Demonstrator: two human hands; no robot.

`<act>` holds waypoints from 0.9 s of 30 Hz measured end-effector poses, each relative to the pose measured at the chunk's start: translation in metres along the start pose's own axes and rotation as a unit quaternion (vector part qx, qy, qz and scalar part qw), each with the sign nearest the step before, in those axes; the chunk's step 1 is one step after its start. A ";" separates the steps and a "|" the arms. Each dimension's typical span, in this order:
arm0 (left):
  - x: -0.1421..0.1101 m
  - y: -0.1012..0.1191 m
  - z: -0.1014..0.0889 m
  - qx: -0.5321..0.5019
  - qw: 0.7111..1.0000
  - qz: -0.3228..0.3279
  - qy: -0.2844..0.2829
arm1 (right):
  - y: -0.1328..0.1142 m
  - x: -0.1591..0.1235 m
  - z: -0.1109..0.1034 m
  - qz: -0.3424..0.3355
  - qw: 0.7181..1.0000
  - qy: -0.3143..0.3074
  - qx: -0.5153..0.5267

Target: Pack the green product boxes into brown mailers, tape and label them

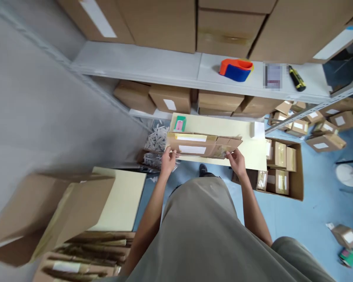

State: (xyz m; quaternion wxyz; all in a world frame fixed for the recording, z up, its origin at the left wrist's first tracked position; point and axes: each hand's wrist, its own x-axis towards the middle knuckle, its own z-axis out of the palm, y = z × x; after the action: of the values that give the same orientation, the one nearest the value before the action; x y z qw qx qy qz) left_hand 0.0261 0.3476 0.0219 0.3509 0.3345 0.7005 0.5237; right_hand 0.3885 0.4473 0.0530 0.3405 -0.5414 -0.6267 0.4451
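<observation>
A flattened cardboard box with white labels spans the front of the pale table, held between both hands. My left hand grips its lower left corner, thumb on the near face. At the lower right end, beside a strip of clear tape, my right hand pinches the cardboard edge. Behind the flattened box lies a small green and pink packet. A white box sits at the table's right end.
On the shelf above are a tape dispenser in orange and blue and a yellow-black box cutter. An open carton of small boxes stands right. Shredded paper lies left. Folded cardboard and a large open box are lower left.
</observation>
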 end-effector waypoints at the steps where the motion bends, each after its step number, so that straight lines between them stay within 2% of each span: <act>1: 0.019 0.001 0.019 0.001 1.000 0.002 -0.003 | 0.007 0.008 -0.007 0.004 1.000 0.004 -0.003; 3: 0.051 0.003 0.054 0.009 1.000 0.002 0.001 | 0.020 0.024 -0.017 0.018 1.000 0.009 -0.004; 5: 0.075 0.006 0.081 0.026 1.000 0.001 0.010 | 0.031 0.038 -0.023 0.034 0.999 0.010 -0.007; 9: 0.098 0.011 0.110 0.050 0.999 -0.019 0.007 | 0.048 0.064 -0.027 0.071 0.997 0.023 -0.030; 11: 0.101 0.012 0.116 0.049 0.998 -0.036 -0.003 | 0.053 0.074 -0.026 0.086 0.996 0.018 -0.032; 14: 0.101 0.013 0.120 0.019 0.998 -0.054 -0.027 | 0.053 0.085 -0.025 0.096 0.995 -0.021 -0.030; 22: 0.091 0.022 0.125 -0.071 0.984 -0.155 -0.061 | 0.034 0.101 -0.025 0.177 0.978 -0.107 0.038; 27: 0.101 0.030 0.133 -0.006 0.993 -0.086 -0.079 | 0.034 0.121 -0.027 0.168 0.980 -0.103 0.040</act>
State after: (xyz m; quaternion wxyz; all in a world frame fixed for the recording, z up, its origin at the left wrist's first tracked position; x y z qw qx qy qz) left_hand 0.0872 0.5051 0.0097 0.4512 0.3114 0.6934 0.4676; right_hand 0.4038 0.5715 0.0251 0.2160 -0.5764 -0.5400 0.5740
